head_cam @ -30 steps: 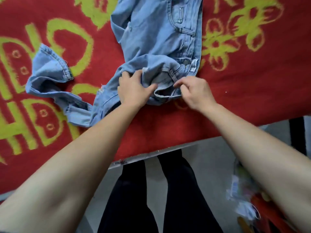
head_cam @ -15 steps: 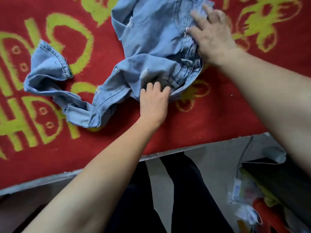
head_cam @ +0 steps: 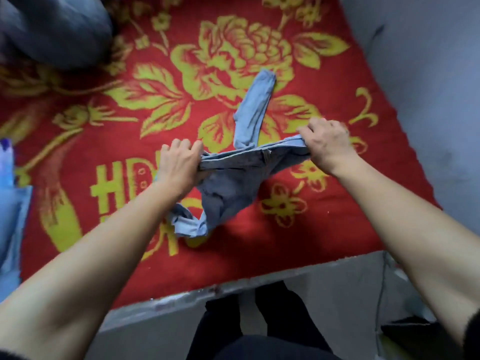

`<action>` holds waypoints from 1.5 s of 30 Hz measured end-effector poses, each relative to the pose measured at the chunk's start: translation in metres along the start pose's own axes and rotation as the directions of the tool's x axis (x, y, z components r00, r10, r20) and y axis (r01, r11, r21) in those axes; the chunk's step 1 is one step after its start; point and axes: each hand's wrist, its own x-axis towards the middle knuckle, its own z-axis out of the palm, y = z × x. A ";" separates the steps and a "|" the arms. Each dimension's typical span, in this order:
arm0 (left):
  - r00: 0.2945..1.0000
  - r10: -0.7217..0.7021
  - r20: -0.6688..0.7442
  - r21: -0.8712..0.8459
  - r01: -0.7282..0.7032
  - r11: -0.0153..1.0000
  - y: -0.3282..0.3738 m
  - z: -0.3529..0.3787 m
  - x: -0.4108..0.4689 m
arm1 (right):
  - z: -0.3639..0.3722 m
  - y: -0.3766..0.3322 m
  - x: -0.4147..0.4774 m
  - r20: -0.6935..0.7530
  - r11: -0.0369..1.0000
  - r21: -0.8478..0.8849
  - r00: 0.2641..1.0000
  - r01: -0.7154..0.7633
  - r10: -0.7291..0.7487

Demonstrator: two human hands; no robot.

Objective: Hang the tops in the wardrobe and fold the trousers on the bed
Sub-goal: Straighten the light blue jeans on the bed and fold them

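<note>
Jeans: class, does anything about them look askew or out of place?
Yes. The left hand and right hand stretch the waistband of the jeans, but the legs splay: one trails far across the blanket, the other bunches by the left forearm.

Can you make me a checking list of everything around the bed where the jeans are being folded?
Surface: red blanket with yellow flowers, covering the bed.
Job's things: light blue jeans, waistband stretched between both hands, one leg lying away across the blanket.
Clutter: dark blue bundle top left; pale blue cloth at left edge.
Grips: left hand and right hand each clutch the waistband.
Cables: thin cord, lower right.
Surroundings: grey floor; person's dark trousers.
</note>
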 end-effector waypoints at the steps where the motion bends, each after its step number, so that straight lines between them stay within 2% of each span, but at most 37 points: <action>1: 0.999 0.001 -0.042 0.002 -0.001 1.000 -0.013 -0.036 0.005 | -0.035 -0.003 0.005 -0.041 1.000 -0.011 0.999 -0.024 0.023; 6: 0.948 0.005 -0.318 0.072 0.019 0.997 -0.073 -0.214 0.012 | -0.220 -0.010 0.014 -0.312 0.984 0.015 0.934 -0.179 0.175; 12: 0.748 -0.026 -0.663 0.091 0.115 0.989 -0.112 -0.393 -0.017 | -0.402 -0.027 -0.006 -0.632 0.960 0.036 0.738 -0.277 0.236; 16: 0.625 -0.043 -0.779 0.062 0.145 0.987 -0.118 -0.467 -0.046 | -0.480 -0.036 -0.035 -0.771 0.952 0.009 0.604 -0.307 0.202; 19: 0.563 -0.041 -0.826 0.051 0.147 0.988 -0.120 -0.503 -0.063 | -0.520 -0.039 -0.053 -0.817 0.956 -0.001 0.552 -0.294 0.169; 22: 0.530 -0.038 -0.847 0.042 0.138 0.990 -0.121 -0.523 -0.071 | -0.543 -0.037 -0.065 -0.846 0.961 -0.029 0.519 -0.276 0.124; 26: 0.548 -0.025 -0.836 0.061 0.137 0.989 -0.117 -0.531 -0.065 | -0.544 -0.031 -0.072 -0.838 0.967 -0.044 0.536 -0.252 0.102; 30: 0.632 -0.068 -0.772 0.020 0.131 0.991 -0.106 -0.519 -0.038 | -0.524 -0.013 -0.062 -0.800 0.973 0.010 0.582 -0.229 0.145; 34: 0.723 -0.215 -0.656 -0.222 0.087 0.971 -0.091 -0.491 0.003 | -0.493 0.009 -0.034 -0.726 0.972 0.109 0.651 -0.209 0.222; 37: 0.762 -0.310 -0.569 -0.451 0.025 0.892 -0.082 -0.465 0.043 | -0.466 0.027 -0.005 -0.658 0.963 0.154 0.703 -0.223 0.269; 40: 0.750 -0.361 -0.554 -0.560 -0.015 0.828 -0.075 -0.440 0.079 | -0.446 0.043 0.023 -0.627 0.954 0.181 0.719 -0.239 0.299; 45: 0.654 -0.390 -0.648 -0.591 -0.110 0.799 -0.065 -0.448 0.107 | -0.455 0.059 0.045 -0.726 0.937 0.298 0.595 -0.180 0.345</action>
